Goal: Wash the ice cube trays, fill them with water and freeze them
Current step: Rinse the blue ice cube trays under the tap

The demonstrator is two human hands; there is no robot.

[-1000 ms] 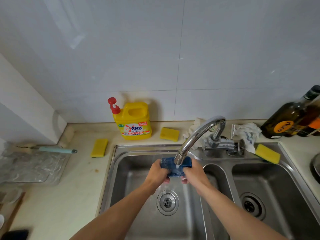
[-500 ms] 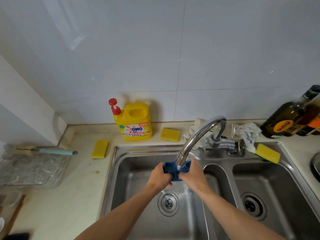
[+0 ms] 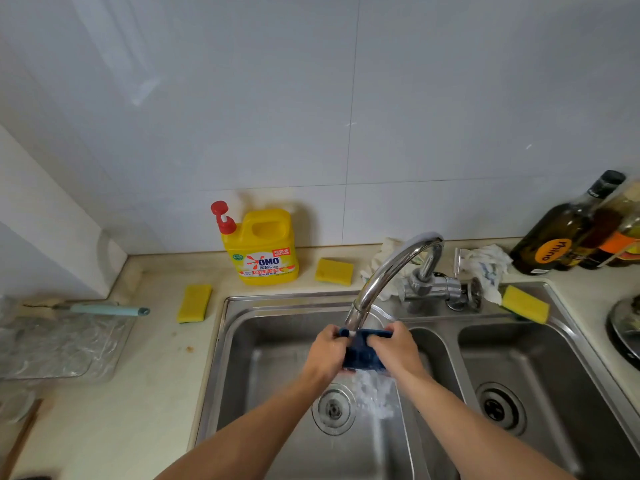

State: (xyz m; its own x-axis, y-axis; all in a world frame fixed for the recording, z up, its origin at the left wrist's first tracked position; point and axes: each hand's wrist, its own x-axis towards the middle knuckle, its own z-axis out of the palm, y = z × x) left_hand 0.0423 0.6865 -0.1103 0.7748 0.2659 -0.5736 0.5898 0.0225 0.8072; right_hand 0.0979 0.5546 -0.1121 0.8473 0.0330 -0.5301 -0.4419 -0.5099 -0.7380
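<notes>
Head view: the blue ice cube tray (image 3: 362, 355) is mostly hidden between the left hand (image 3: 325, 355) and right hand (image 3: 394, 351), both gripping its sides under the tap (image 3: 388, 271), over the sink (image 3: 221, 341)'s left basin.

**Tray mostly covered, edges clipped**

The left hand (image 3: 325, 351) and right hand (image 3: 396, 349) cover most of the blue ice cube tray (image 3: 362, 355); its compartments cannot be counted. At far right, the bottles (image 3: 561, 233) run off the edge. The faucet (image 3: 384, 275) hides part of a white cloth (image 3: 382, 252).
</notes>
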